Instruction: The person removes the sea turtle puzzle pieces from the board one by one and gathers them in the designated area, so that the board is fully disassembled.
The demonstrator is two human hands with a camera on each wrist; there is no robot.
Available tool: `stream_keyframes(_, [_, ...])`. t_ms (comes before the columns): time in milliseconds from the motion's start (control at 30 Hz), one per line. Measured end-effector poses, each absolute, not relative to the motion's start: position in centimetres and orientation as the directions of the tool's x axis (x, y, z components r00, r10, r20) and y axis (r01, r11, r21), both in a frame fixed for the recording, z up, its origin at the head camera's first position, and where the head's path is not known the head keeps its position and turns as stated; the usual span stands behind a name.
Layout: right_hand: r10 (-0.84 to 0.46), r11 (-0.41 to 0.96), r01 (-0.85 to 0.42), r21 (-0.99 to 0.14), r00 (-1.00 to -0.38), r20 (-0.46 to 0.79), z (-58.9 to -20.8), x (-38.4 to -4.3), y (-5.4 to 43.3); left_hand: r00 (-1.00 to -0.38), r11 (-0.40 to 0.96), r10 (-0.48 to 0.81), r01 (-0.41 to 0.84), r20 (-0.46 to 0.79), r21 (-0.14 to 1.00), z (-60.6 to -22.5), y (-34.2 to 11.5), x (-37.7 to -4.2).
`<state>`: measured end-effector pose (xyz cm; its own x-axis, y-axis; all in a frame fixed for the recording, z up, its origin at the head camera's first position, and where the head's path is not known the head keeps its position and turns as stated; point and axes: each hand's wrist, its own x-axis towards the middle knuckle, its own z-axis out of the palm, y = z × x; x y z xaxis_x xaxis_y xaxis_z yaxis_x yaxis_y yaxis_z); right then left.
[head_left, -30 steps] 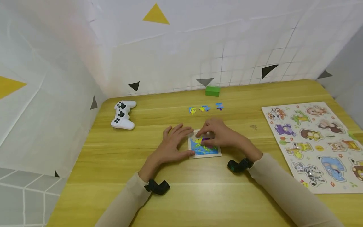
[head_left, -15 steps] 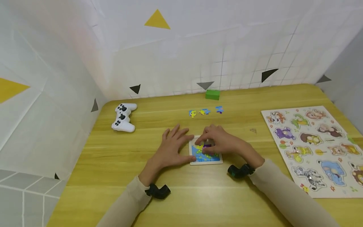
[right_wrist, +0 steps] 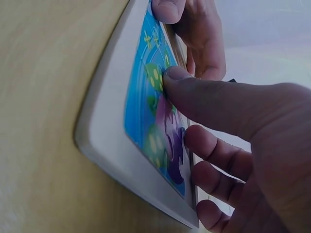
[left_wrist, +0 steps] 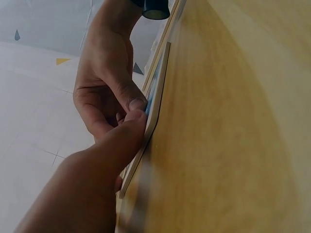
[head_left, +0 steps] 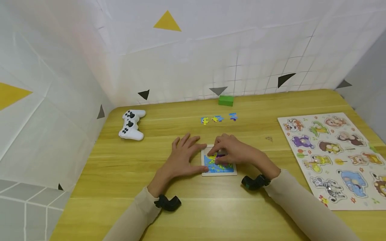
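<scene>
Your left hand point(head_left: 184, 159), spread wide, touches the puzzle frame point(head_left: 221, 174); your right hand point(head_left: 236, 149) bends over its pieces point(head_left: 223, 169), any pinch impossible to tell. Press evenly, frame held still.

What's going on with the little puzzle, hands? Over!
Left hand touching small puzzle. Right hand over it, thumb against picture; pinch on a piece unclear. View of puzzle partly blocked by that hand; loose pieces beyond.

Two hands point(head_left: 184, 160) point(head_left: 236, 149), two puzzles point(head_left: 217, 169) point(head_left: 334, 162)
</scene>
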<state>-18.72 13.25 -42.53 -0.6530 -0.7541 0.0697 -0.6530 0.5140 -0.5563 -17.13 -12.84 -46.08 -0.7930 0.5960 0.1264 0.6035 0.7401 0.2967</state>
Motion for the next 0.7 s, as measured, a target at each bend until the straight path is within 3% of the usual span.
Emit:
stream_keyframes(267, [-0.737,0.524,-0.586,-0.618,-0.676,0.018,-42.77,-18.93,13.25,-0.797,0.744,0.595,0.596,0.106,0.303,-46.04,-12.84,-17.20])
stream_keyframes(700, [-0.723,0.495,-0.569,-0.657,-0.689,0.052,-42.81,-18.87,13.03,-0.796,0.741,0.595,0.598,0.115,0.305,-46.03,-12.76,-17.19])
